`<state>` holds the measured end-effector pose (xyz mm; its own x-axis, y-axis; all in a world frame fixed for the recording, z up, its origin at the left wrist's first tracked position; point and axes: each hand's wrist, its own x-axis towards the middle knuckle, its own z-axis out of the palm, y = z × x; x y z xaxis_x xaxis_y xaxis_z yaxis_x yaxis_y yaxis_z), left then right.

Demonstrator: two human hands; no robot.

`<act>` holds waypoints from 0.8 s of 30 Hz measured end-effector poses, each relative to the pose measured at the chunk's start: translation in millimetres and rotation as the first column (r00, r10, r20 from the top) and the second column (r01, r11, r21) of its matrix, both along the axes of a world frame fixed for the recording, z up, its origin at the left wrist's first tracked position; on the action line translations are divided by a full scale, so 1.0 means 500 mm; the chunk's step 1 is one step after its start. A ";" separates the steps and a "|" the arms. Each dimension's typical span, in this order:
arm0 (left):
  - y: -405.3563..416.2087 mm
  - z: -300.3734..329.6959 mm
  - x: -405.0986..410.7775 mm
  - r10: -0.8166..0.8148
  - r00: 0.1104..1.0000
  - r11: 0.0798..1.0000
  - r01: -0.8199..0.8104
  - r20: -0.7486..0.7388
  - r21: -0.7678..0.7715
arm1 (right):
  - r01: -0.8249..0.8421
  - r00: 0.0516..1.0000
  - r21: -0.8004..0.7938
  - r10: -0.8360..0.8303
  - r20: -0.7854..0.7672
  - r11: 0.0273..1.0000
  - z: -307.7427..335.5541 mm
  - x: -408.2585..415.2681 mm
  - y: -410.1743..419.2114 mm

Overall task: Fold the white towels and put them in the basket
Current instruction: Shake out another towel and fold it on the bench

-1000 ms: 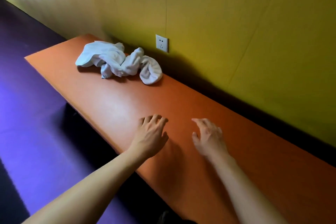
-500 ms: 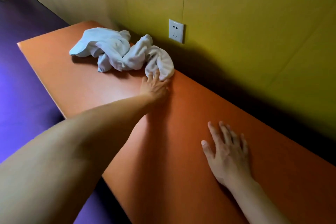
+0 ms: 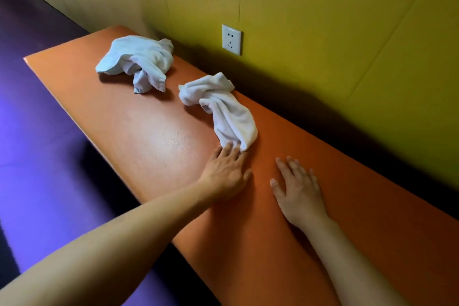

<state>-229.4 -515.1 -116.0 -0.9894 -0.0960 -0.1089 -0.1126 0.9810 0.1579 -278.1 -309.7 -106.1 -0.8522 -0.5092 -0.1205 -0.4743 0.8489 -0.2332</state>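
Observation:
Two crumpled white towels lie on the orange bench [image 3: 159, 136]. The nearer towel [image 3: 223, 109] stretches from near the wall toward me. My left hand [image 3: 227, 171] lies flat on the bench with straight fingers touching this towel's near end, and the cloth covers some of the fingertips. The farther towel [image 3: 139, 62] sits bunched at the bench's far left end, apart from the nearer one. To the right of the left hand, my right hand [image 3: 296, 189] rests flat on the bench with its fingers spread, holding nothing. No basket is in view.
A yellow-green wall runs along the bench's far side, with a white power socket [image 3: 231, 39] just above the nearer towel. Purple floor [image 3: 37, 156] lies to the left, below the bench's edge.
My left hand reached out to the towel pile, then came back toward me. One towel came with it and now lies apart from the other. My right hand stayed flat on the bench.

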 end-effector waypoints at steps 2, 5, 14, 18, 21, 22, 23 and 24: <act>0.055 0.002 0.061 -0.065 0.998 0.998 0.065 0.005 0.023 | -0.015 1.000 -0.062 0.016 0.020 0.998 0.006 0.031 0.031; 0.132 0.005 0.140 -0.140 0.990 0.990 0.140 0.009 0.015 | -0.015 0.997 -0.149 0.025 0.067 0.989 0.014 0.085 0.090; 0.289 0.051 0.295 -0.297 0.954 0.950 0.299 -0.032 0.094 | 0.146 0.972 -0.213 -0.100 0.211 0.966 0.039 0.230 0.241; 0.330 0.119 0.326 -0.135 0.949 0.899 0.238 -0.285 0.368 | 0.243 0.946 -0.260 -0.168 0.279 0.935 0.059 0.267 0.279; 0.358 0.177 0.334 -0.017 0.939 0.832 0.204 -0.343 0.516 | 0.253 0.950 -0.332 -0.168 0.264 0.909 0.090 0.292 0.294; 0.367 0.199 0.335 -0.014 0.935 0.807 0.220 -0.355 0.548 | 0.246 0.958 -0.384 -0.162 0.238 0.890 0.104 0.301 0.297; 0.376 0.220 0.336 -0.022 0.932 0.783 0.242 -0.363 0.573 | 0.242 0.965 -0.442 -0.166 0.203 0.864 0.119 0.309 0.298; 0.384 0.242 0.336 -0.028 0.930 0.761 0.258 -0.367 0.595 | 0.240 0.970 -0.501 -0.182 0.162 0.832 0.134 0.316 0.299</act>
